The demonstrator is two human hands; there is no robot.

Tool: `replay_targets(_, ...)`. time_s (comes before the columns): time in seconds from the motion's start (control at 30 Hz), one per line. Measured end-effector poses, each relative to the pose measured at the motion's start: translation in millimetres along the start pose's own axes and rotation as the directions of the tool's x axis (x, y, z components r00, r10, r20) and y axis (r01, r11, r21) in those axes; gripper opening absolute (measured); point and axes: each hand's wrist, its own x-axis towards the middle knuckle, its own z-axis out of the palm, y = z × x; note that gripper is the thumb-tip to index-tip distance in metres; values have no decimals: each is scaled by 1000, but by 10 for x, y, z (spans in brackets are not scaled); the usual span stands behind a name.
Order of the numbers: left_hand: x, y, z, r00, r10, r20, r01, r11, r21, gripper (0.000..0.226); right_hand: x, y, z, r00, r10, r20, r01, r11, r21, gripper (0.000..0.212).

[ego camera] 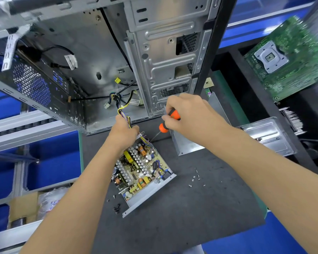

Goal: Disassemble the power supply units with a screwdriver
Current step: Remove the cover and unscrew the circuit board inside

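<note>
An opened power supply unit (141,171) lies on the dark mat, its circuit board with coils and capacitors exposed in a grey metal tray. My left hand (124,132) grips the unit's bundle of coloured wires (120,109) at the far corner of the tray. An orange and black screwdriver (168,121) is held in my right hand (190,114), with the thin shaft angled down toward that same far corner. The tip is hard to make out.
An open computer case (103,57) lies behind the unit. The removed metal cover (188,143) stands to the right, beside a metal bracket (268,134). Loose screws (195,178) and black screws (116,208) dot the mat. A green motherboard (286,59) sits far right.
</note>
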Motion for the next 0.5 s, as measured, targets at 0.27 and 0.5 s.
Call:
replay_targets(0.27, 9, 2, 4, 1000, 0, -12, 0, 1000, 24, 23, 26, -50, -17, 1000, -9, 0, 9, 1000, -12, 17)
replay_targets(0.5, 3, 11, 20, 999, 7, -36, -6, 1000, 19, 19, 39, -59, -14, 1000, 13, 12, -13, 1000, 12, 19)
